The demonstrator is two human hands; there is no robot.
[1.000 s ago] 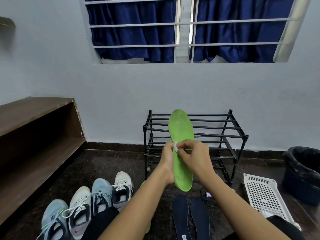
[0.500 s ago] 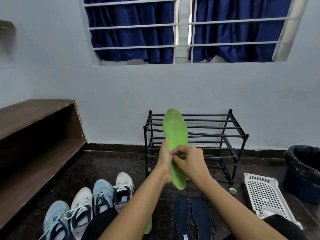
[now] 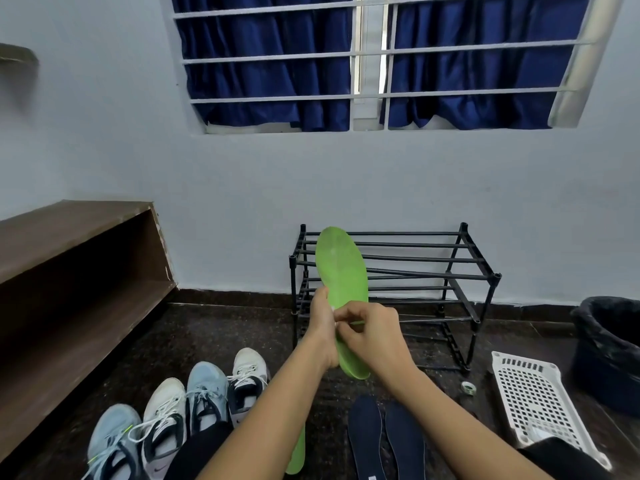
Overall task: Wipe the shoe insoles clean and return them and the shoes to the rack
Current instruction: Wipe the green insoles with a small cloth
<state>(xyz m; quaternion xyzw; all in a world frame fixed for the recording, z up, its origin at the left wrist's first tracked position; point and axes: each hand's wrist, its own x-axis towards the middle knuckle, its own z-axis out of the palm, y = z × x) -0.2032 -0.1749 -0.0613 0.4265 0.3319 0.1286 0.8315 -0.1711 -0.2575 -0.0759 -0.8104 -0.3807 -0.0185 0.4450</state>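
Note:
My left hand point(image 3: 322, 327) grips a green insole point(image 3: 343, 271) by its middle and holds it upright in front of the black shoe rack point(image 3: 450, 271). My right hand point(image 3: 374, 330) pinches a small white wipe, mostly hidden by its fingers, against the insole's lower half. A second green insole point(image 3: 297, 455) lies on the floor under my left forearm. Two dark blue insoles point(image 3: 384, 441) lie side by side on the floor below my hands. Several sneakers point(image 3: 180, 410), light blue and white, stand in a row at the lower left.
A white perforated plastic tray point(image 3: 536, 400) lies on the floor at the right, with a dark bin point(image 3: 609, 348) behind it. A small roll of tape point(image 3: 468, 387) sits near the rack's foot. A brown wooden shelf unit point(image 3: 79, 278) runs along the left wall.
The insole and both hands have shifted slightly left. My right hand has slid down the insole from near its middle toward the heel half.

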